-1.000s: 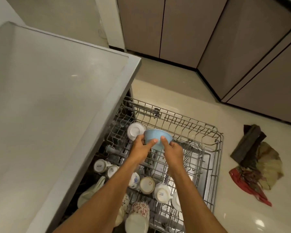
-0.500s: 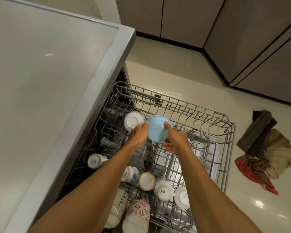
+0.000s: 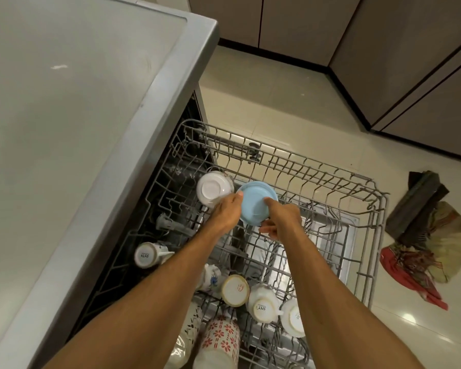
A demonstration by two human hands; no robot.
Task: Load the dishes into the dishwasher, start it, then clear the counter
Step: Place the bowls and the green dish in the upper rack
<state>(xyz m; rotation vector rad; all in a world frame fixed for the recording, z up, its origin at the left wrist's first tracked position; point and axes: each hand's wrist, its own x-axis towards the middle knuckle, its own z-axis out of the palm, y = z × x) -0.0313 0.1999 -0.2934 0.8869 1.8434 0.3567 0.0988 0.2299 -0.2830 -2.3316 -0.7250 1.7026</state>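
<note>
Head view: both hands hold a light blue bowl (image 3: 254, 206) upside down over the pulled-out dishwasher rack (image 3: 330, 177). The left hand (image 3: 225, 213) grips its left edge and the right hand (image 3: 281, 217) pinches its right edge. An inverted white bowl (image 3: 213, 190) sits just beside it. Overturned cups (image 3: 262, 302) fill the rack's near row, and the counter (image 3: 77, 102) lies to the left.

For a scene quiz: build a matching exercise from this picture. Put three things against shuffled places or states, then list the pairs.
Things
1. blue bowl
2. white bowl
3. cloths

Places or states
a. heaped on the floor
b. set base-up in the rack, not held
c. held by left hand and right hand

Pairs: 1-c, 2-b, 3-a
</note>
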